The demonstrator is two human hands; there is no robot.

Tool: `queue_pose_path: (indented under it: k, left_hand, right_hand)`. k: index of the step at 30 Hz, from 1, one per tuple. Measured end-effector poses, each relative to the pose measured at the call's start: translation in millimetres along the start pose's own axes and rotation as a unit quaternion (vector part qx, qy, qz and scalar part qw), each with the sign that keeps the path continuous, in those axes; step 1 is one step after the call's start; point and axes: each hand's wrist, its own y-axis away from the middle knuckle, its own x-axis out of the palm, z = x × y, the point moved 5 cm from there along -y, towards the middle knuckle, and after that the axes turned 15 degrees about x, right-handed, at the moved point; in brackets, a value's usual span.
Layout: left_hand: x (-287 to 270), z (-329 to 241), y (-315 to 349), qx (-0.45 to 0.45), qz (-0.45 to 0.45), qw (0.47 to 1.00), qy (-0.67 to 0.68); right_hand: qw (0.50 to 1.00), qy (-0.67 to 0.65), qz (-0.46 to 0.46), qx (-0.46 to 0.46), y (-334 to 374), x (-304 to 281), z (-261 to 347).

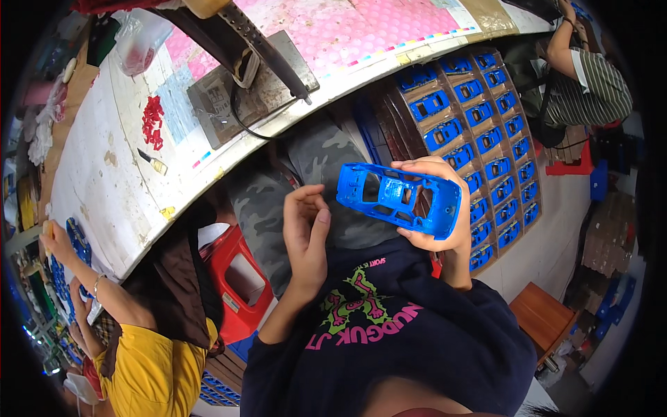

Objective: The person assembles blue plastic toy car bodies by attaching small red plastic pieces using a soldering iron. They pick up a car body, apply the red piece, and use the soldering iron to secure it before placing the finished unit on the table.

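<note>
Off the near edge of the long white work surface, over the lap, the right hand is turned inward, its fingers closed around one end of a glossy blue plastic toy-car shell and showing along both long sides. Much of that palm is hidden behind the shell. The left hand, also on the near side of the surface, is raised with its wrist upright; its fingers curl loosely, half open, holding nothing, just beside the shell's other end.

The shell lies nearly crosswise between the surface and the wearer's dark printed shirt. It is hollow, with empty window openings, and the small hole shows at the gripped end.

On the surface stand a dark metal lever device on a plate, a heap of small red pieces and a small dark-capped bottle. Right of centre, by the surface's near edge, brown cardboard trays carry rows of blue shells, partly covered by the right hand. A red plastic stool sits below the surface's left half, near a co-worker in yellow.
</note>
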Motion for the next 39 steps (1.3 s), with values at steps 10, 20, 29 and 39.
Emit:
queue_pose_path:
  k: [10, 20, 29, 39]
  left_hand:
    - [7.6, 12.2, 35.9, 0.102, 0.059, 0.984, 0.131]
    - [-53.9, -1.6, 37.4, 0.109, -0.152, 0.939, 0.289]
    - [-277.8, -84.6, -73.8, 0.104, -0.249, 0.824, -0.498]
    - [-320.0, -88.0, -128.0, 0.244, -0.266, 0.429, -0.828]
  right_hand:
    - [0.99, -0.134, -0.013, -0.039, 22.7, 25.6, 8.8]
    - [0.986, -0.111, 0.123, 0.015, 35.0, 119.6, -1.7]
    - [0.966, 0.243, -0.067, 0.067, 4.8, 121.6, -130.7]
    - [0.921, 0.366, -0.089, 0.095, -6.8, 126.9, -155.0]
